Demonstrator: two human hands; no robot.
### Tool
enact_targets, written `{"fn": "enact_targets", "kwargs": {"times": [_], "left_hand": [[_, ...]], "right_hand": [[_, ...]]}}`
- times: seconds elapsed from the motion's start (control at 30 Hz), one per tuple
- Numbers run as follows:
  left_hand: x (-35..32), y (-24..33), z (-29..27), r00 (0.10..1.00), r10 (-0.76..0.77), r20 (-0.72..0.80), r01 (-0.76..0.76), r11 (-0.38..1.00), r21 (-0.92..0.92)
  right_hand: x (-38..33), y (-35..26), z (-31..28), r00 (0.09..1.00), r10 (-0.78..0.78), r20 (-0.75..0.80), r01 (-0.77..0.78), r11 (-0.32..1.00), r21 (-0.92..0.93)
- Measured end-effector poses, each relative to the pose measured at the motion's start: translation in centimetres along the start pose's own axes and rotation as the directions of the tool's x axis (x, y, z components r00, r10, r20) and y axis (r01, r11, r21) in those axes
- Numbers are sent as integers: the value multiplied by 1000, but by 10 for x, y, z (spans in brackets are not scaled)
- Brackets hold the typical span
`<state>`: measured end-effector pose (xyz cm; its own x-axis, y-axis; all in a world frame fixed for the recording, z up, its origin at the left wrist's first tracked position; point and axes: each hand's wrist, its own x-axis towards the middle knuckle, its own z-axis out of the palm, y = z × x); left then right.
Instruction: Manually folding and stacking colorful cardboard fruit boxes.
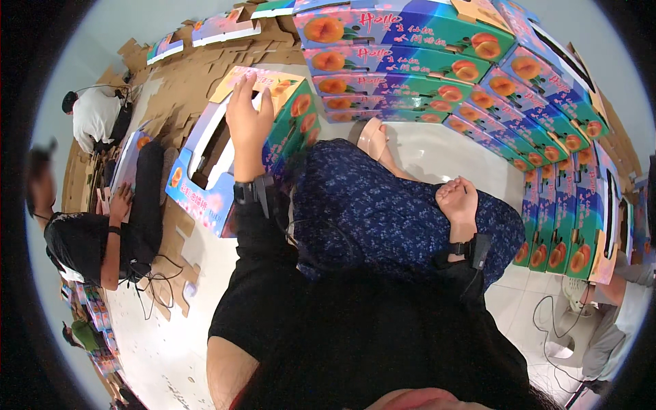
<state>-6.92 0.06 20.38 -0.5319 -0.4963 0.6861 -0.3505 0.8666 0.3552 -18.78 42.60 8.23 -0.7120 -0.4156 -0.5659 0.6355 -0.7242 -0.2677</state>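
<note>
My left hand (249, 126) lies with its fingers stretched out over the top of a colourful peach-printed carton (198, 147). This carton stands at my left knee, with a dark slot-like opening along its white and blue upper side. The left hand rests flat there and grips nothing. My right hand (458, 199) rests on my dark blue patterned skirt (383, 212), its fingers curled in and nothing visible in them. Both wrists wear black bands.
Stacked peach-printed cartons (403, 58) rise in front, and more (570, 212) stand at the right. Flat brown cardboard (219, 58) covers the floor at the far left. Co-workers sit at the left (89, 242), further back (102, 116) and at the right edge (618, 307). Cables trail nearby.
</note>
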Motion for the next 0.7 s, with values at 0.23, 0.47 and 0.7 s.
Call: {"fn": "enact_targets", "kwargs": {"times": [0.23, 0.47, 0.7], "left_hand": [[11, -34, 62, 923, -367, 114, 288, 857, 427], [-8, -47, 87, 972, -226, 64, 184, 902, 391], [-8, -43, 83, 954, -270, 131, 186, 874, 449]], "right_hand": [[9, 0, -5, 999, 8, 42, -6, 998, -59], [11, 5, 2, 999, -7, -45, 0, 988, -152], [23, 8, 1, 999, -17, -39, 6, 968, -249]]}}
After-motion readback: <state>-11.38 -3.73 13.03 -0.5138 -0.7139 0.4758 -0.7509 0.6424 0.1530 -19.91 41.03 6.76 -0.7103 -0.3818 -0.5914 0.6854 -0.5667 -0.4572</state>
